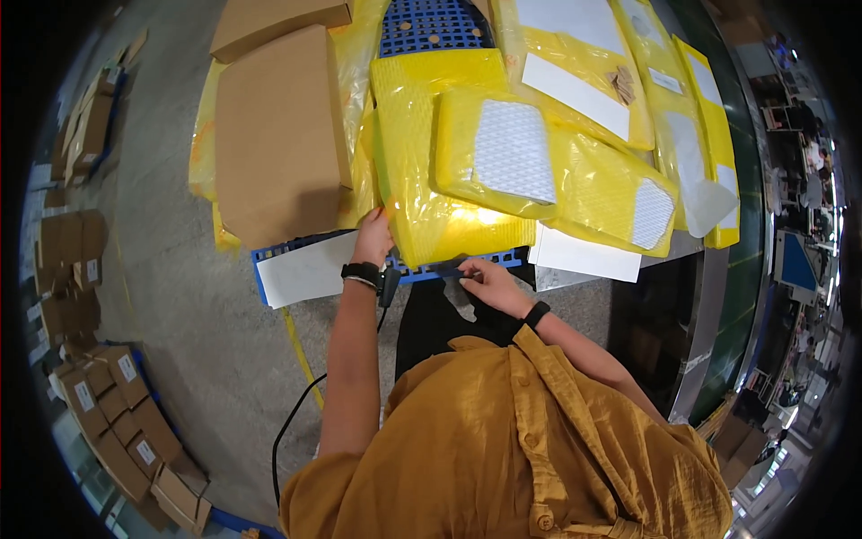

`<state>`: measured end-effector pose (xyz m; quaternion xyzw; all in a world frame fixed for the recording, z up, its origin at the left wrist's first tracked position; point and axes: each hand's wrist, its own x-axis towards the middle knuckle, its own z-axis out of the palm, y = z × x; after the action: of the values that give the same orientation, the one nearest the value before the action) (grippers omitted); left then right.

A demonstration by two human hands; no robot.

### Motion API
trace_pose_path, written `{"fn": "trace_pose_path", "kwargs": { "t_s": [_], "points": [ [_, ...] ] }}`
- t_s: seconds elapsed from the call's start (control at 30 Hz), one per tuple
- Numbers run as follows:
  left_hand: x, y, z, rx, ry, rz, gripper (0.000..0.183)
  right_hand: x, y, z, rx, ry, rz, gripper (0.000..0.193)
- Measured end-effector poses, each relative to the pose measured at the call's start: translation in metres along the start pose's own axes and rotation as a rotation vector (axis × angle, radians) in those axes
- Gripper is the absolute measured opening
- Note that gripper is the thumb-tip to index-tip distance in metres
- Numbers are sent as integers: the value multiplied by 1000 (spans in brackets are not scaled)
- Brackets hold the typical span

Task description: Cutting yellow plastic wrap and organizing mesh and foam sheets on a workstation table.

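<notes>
Currently, if the centre of my view is the middle of a clock, one large yellow package point(409, 153) lies at twelve o'clock, with its near edge toward me. My left hand point(374, 239) is at ten o'clock: its fingers are bent, almost closed, and they touch the left edge of this package; whether they pinch it, I cannot tell. My right hand point(493, 286) is between three and four o'clock, just at the near edge. Its thumb and index finger are almost together and the others look curled; I cannot tell if something thin is between them. I wear two black wristbands point(361, 273), one on each wrist, and one black device point(390, 287) with one cable point(312, 387) is beside the left one.

On the large package, at one o'clock, rests one smaller yellow package point(454, 144) with one white mesh patch point(514, 151). A second package point(584, 180) with such patch is at two o'clock. Two brown boxes point(278, 135) are between ten and eleven o'clock, one behind the other. I count at least three white flat pieces point(310, 269): at nine, one and three o'clock. Blue perforated plastic point(439, 18) shows in two places, behind the large package and below its near edge. On the floor point(162, 180), at eight o'clock, brown cartons point(142, 431) are stacked; their exact number I cannot tell.
</notes>
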<state>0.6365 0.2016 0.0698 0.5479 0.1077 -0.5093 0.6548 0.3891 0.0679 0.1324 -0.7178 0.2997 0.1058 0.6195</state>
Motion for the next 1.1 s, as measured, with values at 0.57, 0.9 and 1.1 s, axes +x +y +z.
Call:
{"fn": "trace_pose_path", "kwargs": {
  "t_s": [0.57,0.9,1.1],
  "points": [
    [-2,-15,-24,-277,-140,-5,18,114,-114,41,-1279,-174,-844,20],
    [4,-22,-27,50,-88,13,23,102,-127,65,-1327,-243,-402,18],
    [-15,-3,-12,-162,-239,-82,40,91,-102,55,-1248,-219,-546,15]
  ]
}}
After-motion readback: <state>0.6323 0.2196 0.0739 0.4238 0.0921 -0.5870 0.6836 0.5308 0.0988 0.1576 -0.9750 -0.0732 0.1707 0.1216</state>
